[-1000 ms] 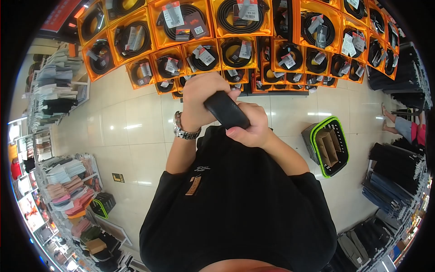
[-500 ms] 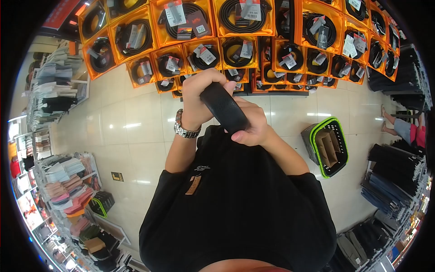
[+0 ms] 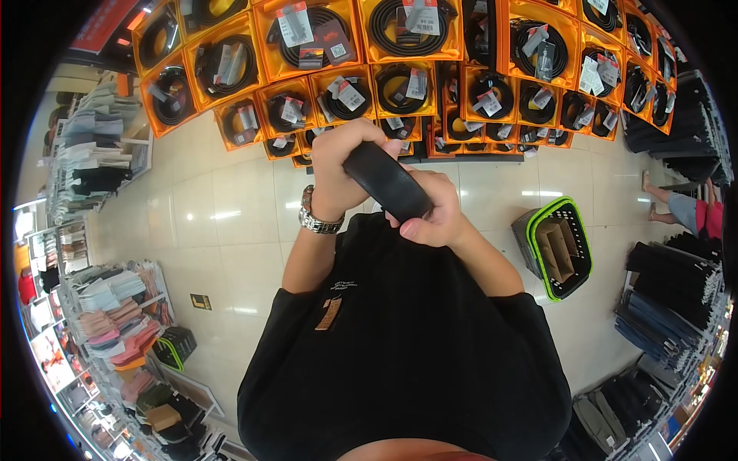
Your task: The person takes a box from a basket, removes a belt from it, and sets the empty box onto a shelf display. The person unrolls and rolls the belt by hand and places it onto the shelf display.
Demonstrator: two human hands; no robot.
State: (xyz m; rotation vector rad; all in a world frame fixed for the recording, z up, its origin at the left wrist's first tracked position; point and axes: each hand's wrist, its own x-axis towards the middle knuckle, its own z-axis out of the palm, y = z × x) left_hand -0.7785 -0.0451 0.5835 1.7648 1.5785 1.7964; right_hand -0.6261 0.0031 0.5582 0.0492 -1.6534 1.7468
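Note:
A coiled black belt is held in front of my chest, slanting from upper left to lower right. My left hand, with a metal watch on its wrist, closes round the upper left end of the coil. At the lower right end, my right hand grips it with the thumb pressed on the side. The fingers behind the coil are partly hidden. Beyond my hands, more rolled belts with white tags lie in orange boxes.
A black shopping basket with a green rim and brown paper inside stands on the tiled floor to my right. Another green-edged basket is at left. Folded clothes and trousers line both sides. A person stands at far right.
The coiled belt and both hands have shifted slightly to the right. The person at far right has moved their legs. My grip stays on the belt.

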